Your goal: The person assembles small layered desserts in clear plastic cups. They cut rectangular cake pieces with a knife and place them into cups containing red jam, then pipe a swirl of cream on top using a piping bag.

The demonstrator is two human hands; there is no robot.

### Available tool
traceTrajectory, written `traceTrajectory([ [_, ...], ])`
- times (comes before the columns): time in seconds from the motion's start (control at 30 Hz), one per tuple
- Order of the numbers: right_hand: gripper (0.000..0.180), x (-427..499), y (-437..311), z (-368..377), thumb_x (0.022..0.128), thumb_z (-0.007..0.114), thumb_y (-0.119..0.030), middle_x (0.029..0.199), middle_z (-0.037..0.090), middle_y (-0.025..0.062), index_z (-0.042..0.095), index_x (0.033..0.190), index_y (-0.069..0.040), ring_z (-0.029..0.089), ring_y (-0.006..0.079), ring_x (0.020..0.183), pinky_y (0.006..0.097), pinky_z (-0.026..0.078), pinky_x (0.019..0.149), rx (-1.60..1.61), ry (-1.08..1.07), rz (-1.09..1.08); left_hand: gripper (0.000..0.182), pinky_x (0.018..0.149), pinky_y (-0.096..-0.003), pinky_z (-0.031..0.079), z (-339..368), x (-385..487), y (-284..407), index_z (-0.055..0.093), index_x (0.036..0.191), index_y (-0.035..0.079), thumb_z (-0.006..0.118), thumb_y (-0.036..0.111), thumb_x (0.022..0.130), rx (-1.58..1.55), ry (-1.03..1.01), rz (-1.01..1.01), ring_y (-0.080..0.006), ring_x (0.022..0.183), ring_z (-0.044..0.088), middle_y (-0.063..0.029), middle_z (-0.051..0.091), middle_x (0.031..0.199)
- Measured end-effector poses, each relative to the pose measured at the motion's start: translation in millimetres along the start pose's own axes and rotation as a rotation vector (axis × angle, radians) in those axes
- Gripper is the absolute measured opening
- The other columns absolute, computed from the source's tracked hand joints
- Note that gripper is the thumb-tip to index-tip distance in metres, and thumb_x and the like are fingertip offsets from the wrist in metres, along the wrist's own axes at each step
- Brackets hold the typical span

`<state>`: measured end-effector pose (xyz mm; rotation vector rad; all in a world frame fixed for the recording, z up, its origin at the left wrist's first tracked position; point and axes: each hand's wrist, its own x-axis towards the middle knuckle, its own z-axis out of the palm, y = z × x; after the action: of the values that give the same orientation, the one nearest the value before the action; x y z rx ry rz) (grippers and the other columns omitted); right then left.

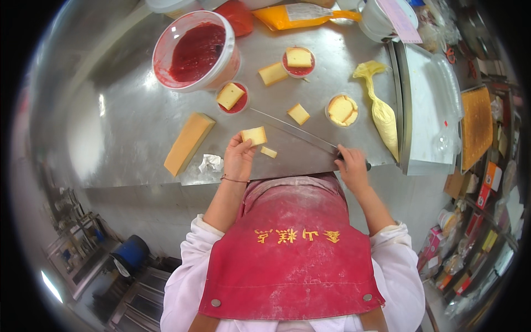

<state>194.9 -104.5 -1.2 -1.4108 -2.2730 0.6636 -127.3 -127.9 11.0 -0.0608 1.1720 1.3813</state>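
My left hand [239, 157] pinches a slice of sponge cake [254, 135] just above the steel worktop. My right hand [352, 168] grips the dark handle of a long thin knife [296, 132], whose blade lies low over the worktop, pointing to the upper left. A narrow strip of cake [269, 152] is beside my left hand. Two round tubs with red filling [242, 103] [298, 71] each have a cake slice on top. A third tub [342, 110] holds cake pieces. Loose cake pieces [298, 114] [273, 74] and a long cake block [189, 144] lie around them.
A white bucket of red filling [230, 50] stands at the back left. Behind are an orange piping bag [286, 16] and a white bucket [373, 25]. A pale yellow piping bag [383, 120] lies at right, and crumpled paper [211, 163] near the front edge.
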Motion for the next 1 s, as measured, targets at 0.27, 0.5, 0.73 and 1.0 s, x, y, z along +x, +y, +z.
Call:
traceTrajectory([
  [0.27,0.027,106,-114,52,0.080,0.068,-0.011,0.093,0.062,0.0111,0.057,0.102,-0.001,0.061,0.0167,0.083,0.0284,0.049,0.074,0.909,-0.136,0.205,0.028,0.095,-0.0336,0.044,9,0,13,0.049,0.113,0.000,0.052,-0.003,0.085,-0.102,-0.022,0.066,-0.0211,0.105,0.056,-0.0108,0.057,0.112],
  [0.5,0.031,166,-138,74,0.085,0.062,-0.006,0.094,0.060,0.0077,0.049,0.113,-0.002,0.058,0.0095,0.080,0.0249,0.049,0.073,1.026,-0.408,0.411,0.028,0.088,-0.0325,0.047,17,8,28,0.049,0.112,-0.002,0.056,0.000,0.085,-0.113,0.001,0.087,-0.0199,0.099,0.059,-0.0112,0.060,0.107],
  [0.73,0.030,182,-136,73,0.083,0.060,-0.006,0.092,0.062,0.0077,0.053,0.112,-0.003,0.059,0.0103,0.082,0.0262,0.048,0.075,1.060,-0.439,0.364,0.025,0.072,-0.0255,0.049,18,13,33,0.052,0.110,0.000,0.058,0.001,0.085,0.243,0.134,0.321,-0.0120,0.081,0.060,-0.0083,0.062,0.094],
  [1.0,0.032,191,-132,69,0.084,0.061,-0.006,0.104,0.063,0.0091,0.061,0.115,-0.002,0.059,0.0132,0.091,0.0270,0.048,0.078,0.911,-0.424,0.224,0.025,0.074,-0.0248,0.049,13,24,31,0.062,0.107,0.002,0.059,0.000,0.082,0.542,0.062,0.500,-0.0117,0.082,0.060,-0.0066,0.063,0.095],
])
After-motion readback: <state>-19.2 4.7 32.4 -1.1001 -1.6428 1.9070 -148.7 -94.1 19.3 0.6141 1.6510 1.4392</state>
